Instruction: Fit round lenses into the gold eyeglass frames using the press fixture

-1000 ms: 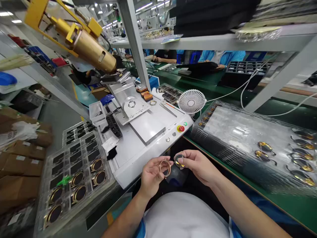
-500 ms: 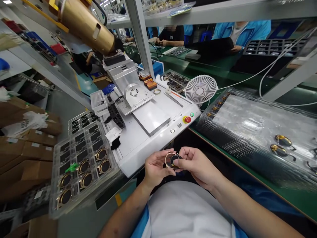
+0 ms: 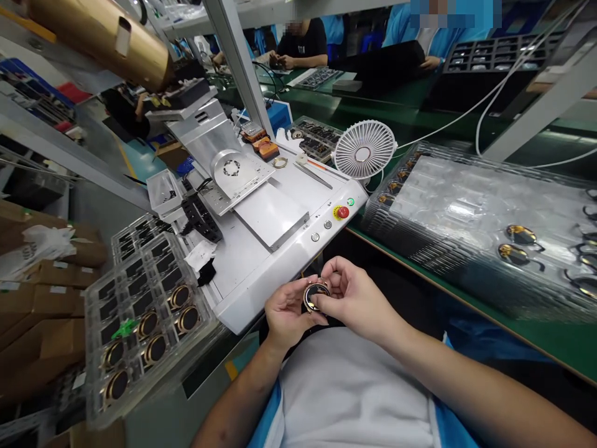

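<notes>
Held in front of my body is a small round watch case with a gold rim and a dark disc in its face. My left hand grips its left edge, fingers behind and thumb low on the near side. My right hand has its thumb pressed on the dark face, with curled fingers at the far right edge. That thumb covers part of the face. To the left, a clear tray holds several similar gold-rimmed watch cases and dark pieces, with a green item among them.
A white machine with buttons and a red emergency stop stands ahead. Tweezers lie on it, near a white fan. Stacked clear trays carry round parts with cables at right. People sit across the bench.
The dark disc, tilted against the gold rim earlier, now appears to lie more within it, my right thumb pressing on it. The camera view has shifted, moving the surroundings left and slightly up.
</notes>
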{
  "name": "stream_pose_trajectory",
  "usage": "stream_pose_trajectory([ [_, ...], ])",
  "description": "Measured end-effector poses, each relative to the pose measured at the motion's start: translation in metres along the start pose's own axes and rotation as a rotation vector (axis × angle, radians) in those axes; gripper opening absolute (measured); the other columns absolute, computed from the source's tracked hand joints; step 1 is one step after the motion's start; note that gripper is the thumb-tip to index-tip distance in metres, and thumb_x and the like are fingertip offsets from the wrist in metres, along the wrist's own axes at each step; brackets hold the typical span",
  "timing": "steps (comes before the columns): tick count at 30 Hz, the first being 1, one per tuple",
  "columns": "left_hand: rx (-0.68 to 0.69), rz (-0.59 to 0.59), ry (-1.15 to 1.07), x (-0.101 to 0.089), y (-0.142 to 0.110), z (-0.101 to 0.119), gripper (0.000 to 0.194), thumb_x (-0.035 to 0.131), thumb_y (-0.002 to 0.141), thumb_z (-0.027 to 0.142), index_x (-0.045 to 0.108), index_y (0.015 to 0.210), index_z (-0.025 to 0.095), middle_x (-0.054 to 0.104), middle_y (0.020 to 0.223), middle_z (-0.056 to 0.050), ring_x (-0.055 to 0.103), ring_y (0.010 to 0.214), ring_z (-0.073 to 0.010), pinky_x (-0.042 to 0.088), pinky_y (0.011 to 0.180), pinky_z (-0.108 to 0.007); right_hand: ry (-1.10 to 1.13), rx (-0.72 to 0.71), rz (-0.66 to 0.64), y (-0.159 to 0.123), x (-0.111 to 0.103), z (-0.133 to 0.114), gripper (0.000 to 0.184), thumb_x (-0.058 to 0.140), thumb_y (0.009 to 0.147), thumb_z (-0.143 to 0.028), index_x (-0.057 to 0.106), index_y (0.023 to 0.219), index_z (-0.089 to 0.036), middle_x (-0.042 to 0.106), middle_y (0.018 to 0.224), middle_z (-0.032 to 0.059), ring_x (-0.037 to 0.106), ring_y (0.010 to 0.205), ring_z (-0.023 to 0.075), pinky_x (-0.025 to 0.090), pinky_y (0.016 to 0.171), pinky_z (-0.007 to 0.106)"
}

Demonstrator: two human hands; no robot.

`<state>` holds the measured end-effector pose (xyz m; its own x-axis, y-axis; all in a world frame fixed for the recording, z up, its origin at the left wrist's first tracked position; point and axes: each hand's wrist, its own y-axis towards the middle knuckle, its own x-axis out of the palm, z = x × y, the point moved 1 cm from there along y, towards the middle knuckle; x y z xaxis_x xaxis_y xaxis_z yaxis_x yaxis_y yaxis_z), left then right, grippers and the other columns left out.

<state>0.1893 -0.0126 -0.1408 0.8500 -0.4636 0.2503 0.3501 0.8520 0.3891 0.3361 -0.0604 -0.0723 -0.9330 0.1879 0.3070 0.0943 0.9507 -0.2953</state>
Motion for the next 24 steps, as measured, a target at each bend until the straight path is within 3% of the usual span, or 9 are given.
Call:
stream_pose_trajectory([
  [7, 0.016, -0.009, -0.031, 0.003, 0.003, 0.004, 0.062, 0.099, 0.06, 0.026, 0.077, 0.118, 0.027, 0.081, 0.114, -0.01, 0.08, 0.098, -0.0261, 0.067, 0.088, -0.032, 0.048, 0.016, -0.034, 0.0, 0.001, 0.0, 0.035, 0.068, 0.064, -0.015, 0.045, 0.089, -0.024, 0.066, 0.063, -0.0077, 0.06, 0.051, 0.0112, 0.045, 0.05, 0.021],
  [13, 0.006, 0.021, -0.019, 0.001, 0.0, 0.0, 0.064, 0.1, 0.057, 0.028, 0.078, 0.116, 0.028, 0.081, 0.113, -0.009, 0.081, 0.096, -0.0264, 0.067, 0.086, -0.031, 0.095, 0.027, -0.033, 0.003, -0.002, 0.005, 0.039, 0.077, 0.065, -0.019, 0.046, 0.088, -0.023, 0.067, 0.065, -0.0066, 0.064, 0.055, 0.0119, 0.048, 0.053, 0.021],
  [19, 0.002, 0.051, 0.002, -0.003, -0.006, -0.004, 0.058, 0.098, 0.061, 0.028, 0.079, 0.116, 0.031, 0.08, 0.116, -0.007, 0.08, 0.099, -0.0269, 0.068, 0.087, -0.033, -0.049, 0.141, -0.085, 0.008, -0.012, 0.016, 0.047, 0.091, 0.066, -0.046, 0.056, 0.078, -0.018, 0.07, 0.063, 0.0016, 0.063, 0.052, 0.0122, 0.048, 0.045, 0.019],
  [24, 0.065, 0.033, 0.152, -0.009, -0.011, -0.007, 0.06, 0.097, 0.064, 0.026, 0.077, 0.12, 0.033, 0.079, 0.118, -0.007, 0.079, 0.104, -0.0291, 0.066, 0.093, -0.037, 0.08, 0.177, -0.156, 0.015, -0.011, 0.03, 0.061, 0.094, 0.057, -0.06, 0.051, 0.066, -0.018, 0.064, 0.049, -0.0007, 0.055, 0.038, 0.0095, 0.046, 0.036, 0.018],
])
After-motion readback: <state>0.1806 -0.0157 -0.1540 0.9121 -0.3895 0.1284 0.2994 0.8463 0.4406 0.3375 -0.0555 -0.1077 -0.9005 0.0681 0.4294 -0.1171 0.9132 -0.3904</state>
